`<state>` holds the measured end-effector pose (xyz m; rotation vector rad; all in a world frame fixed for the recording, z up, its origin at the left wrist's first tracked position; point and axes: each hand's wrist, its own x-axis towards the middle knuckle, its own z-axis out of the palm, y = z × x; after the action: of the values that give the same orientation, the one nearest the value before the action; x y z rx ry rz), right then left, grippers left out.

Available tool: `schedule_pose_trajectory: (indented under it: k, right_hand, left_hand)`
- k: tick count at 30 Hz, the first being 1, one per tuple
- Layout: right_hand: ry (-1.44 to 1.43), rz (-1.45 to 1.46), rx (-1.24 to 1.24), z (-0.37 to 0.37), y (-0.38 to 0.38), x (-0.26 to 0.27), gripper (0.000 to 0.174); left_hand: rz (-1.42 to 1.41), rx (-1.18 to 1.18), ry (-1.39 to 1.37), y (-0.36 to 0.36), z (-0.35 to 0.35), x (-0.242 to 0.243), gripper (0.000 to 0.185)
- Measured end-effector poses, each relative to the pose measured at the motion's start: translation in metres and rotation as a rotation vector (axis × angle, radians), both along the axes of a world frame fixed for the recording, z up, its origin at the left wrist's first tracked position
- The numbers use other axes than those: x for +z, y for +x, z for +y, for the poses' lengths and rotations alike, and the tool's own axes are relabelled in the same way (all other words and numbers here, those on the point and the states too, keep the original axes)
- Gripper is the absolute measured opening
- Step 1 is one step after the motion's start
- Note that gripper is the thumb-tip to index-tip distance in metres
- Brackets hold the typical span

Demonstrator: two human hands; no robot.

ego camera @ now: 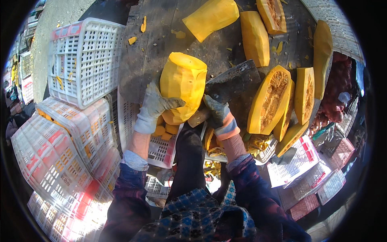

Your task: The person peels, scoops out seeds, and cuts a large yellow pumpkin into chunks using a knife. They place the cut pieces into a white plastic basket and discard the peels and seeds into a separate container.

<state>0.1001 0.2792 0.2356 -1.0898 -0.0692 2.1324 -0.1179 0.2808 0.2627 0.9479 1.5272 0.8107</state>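
Note:
A peeled piece of pumpkin (183,87) with a flat cut top stands near the front edge of a dark wooden board. My left hand (155,106), in a soiled work glove, grips its lower left side with the thumb across the front. On its right, my right hand (218,113), in a dirty glove with a striped cuff, is by the wooden handle (198,118) of a cleaver; whether it grips the handle or touches the pumpkin I cannot tell. The broad dark cleaver blade (234,80) lies on the board. Halved pumpkins (269,101) with seeds and fibres showing lie to the right.
Peeled pumpkin pieces (255,37) lie at the back of the board (151,39) among peel scraps. White plastic crates (99,60) are stacked at left; more crates (293,163) stand at lower right. Below my left hand, a crate (161,154) holds cut chunks (159,130).

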Motion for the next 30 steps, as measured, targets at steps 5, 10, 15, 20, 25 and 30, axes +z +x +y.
schedule_pose_trajectory:
  k: [5, 10, 15, 20, 25, 30]
  right_hand:
    - [0.129, -0.262, 0.190, -0.019, 0.056, 0.035, 0.046]
    - [0.129, -0.290, 0.156, -0.029, 0.087, 0.061, 0.046]
    - [0.083, -0.563, 0.275, -0.010, 0.099, 0.089, 0.035]
    - [0.356, -0.743, 0.535, 0.010, 0.113, 0.087, 0.033]
    - [0.248, -0.803, 0.694, 0.048, 0.115, 0.050, 0.028]
    - [0.011, -0.726, 0.603, 0.096, 0.076, 0.076, 0.021]
  left_hand:
    - [-0.155, 0.130, 0.068, 0.047, -0.039, 0.016, 0.121]
    - [-0.122, 0.109, 0.132, 0.077, -0.059, 0.023, 0.127]
    - [-0.331, 0.235, -0.043, 0.105, -0.066, 0.020, 0.094]
    - [-0.872, 0.615, -0.446, 0.136, -0.091, 0.014, 0.063]
    - [-1.242, 0.791, -0.621, 0.155, -0.071, 0.006, 0.071]
    - [-1.368, 0.815, -0.518, 0.158, -0.049, 0.005, 0.075]
